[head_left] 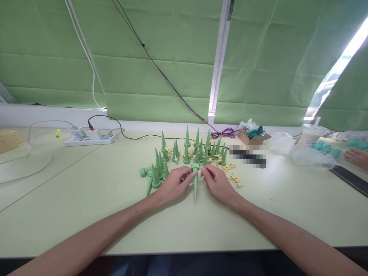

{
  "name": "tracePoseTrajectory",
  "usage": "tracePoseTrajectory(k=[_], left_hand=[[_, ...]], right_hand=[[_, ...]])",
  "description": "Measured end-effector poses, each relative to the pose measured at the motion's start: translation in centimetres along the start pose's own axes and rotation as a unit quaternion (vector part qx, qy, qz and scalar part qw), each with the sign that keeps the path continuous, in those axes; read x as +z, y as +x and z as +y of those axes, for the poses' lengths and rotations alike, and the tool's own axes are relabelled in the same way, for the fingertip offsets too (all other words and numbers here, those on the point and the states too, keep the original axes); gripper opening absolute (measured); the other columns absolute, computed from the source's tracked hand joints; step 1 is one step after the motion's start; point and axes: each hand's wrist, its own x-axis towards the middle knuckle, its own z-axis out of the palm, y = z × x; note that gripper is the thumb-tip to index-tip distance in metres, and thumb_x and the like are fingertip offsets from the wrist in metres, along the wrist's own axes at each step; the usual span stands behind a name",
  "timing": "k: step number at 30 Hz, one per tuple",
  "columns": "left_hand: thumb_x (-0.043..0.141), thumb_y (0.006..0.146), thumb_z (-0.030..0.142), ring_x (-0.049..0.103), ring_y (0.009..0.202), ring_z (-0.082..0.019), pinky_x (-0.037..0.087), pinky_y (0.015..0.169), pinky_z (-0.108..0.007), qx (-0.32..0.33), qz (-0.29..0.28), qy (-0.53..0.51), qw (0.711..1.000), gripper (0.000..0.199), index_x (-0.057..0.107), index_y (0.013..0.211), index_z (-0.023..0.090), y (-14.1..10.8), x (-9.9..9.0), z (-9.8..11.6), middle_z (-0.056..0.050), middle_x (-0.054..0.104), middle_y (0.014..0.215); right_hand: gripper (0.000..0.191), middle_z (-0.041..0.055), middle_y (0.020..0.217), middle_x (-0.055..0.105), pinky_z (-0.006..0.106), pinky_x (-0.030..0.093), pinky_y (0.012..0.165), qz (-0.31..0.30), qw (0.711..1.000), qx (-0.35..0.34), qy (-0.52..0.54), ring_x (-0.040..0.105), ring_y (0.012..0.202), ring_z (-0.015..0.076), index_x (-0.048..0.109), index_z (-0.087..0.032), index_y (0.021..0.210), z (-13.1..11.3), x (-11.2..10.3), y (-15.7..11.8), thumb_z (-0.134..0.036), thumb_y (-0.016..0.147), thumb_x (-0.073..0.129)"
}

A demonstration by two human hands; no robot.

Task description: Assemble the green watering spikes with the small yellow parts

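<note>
My left hand point(176, 183) pinches a green plastic spike point(196, 186) by its collar, and the spike's tip points down toward me. On the other side of the collar, my right hand point(217, 183) is closed, thumb against fingers, on a small yellow plastic piece point(201, 174) that is mostly hidden. Beyond my hands several green spikes point(187, 138) stand tip up, many with yellow pieces at the base. A few more green spikes point(149, 184) lie or stand left of my left hand. Loose yellow pieces point(235, 177) are scattered beyond my right hand.
A white power strip point(90, 140) with plugs and cables sits at the back left. At the back right are a small cardboard box point(254, 138), a drink cup point(307, 137) in plastic wrap and a dark phone-like slab point(352, 179). Another person's hand point(356, 158) is at far right.
</note>
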Motion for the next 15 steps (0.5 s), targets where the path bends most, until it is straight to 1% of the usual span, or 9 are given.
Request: tracePoseTrajectory(k=[15], left_hand=[[0.046,0.094,0.046,0.053,0.063,-0.014,0.044,0.054,-0.024,0.003,0.002,0.001,1.0,0.035,0.056,0.076,0.017,-0.06,-0.18,0.0,-0.001,0.056,0.068]], right_hand=[[0.04,-0.0043,0.059,0.037,0.026,0.028,0.055,0.002,1.0,-0.008,-0.007,0.035,0.056,0.0121,0.036,-0.021,0.064,0.2,0.12,-0.02,-0.04,0.098,0.041]])
